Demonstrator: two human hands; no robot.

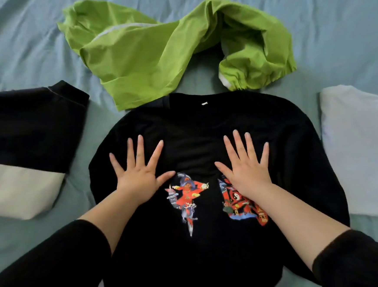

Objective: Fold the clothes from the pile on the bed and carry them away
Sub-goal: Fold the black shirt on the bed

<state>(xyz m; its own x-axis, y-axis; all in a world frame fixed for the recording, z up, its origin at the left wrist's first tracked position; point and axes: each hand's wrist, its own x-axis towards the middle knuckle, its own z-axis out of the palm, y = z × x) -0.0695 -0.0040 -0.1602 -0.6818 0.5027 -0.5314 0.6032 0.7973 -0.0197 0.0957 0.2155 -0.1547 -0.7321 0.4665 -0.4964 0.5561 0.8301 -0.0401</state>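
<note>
A black sweatshirt [191,129] with red and blue printed figures lies spread flat on the bed in front of me, neck away from me. My left hand [138,172] rests palm down on its left chest, fingers spread. On the right chest lies my right hand [245,166], flat too, partly covering the right print. Neither hand holds anything. Beyond the neck sits a crumpled lime-green garment [149,56].
A folded black and cream garment [18,143] lies at the left. A folded pale blue-white garment [362,150] lies at the right. The blue-green bed sheet [332,18] stretches behind and around all of them.
</note>
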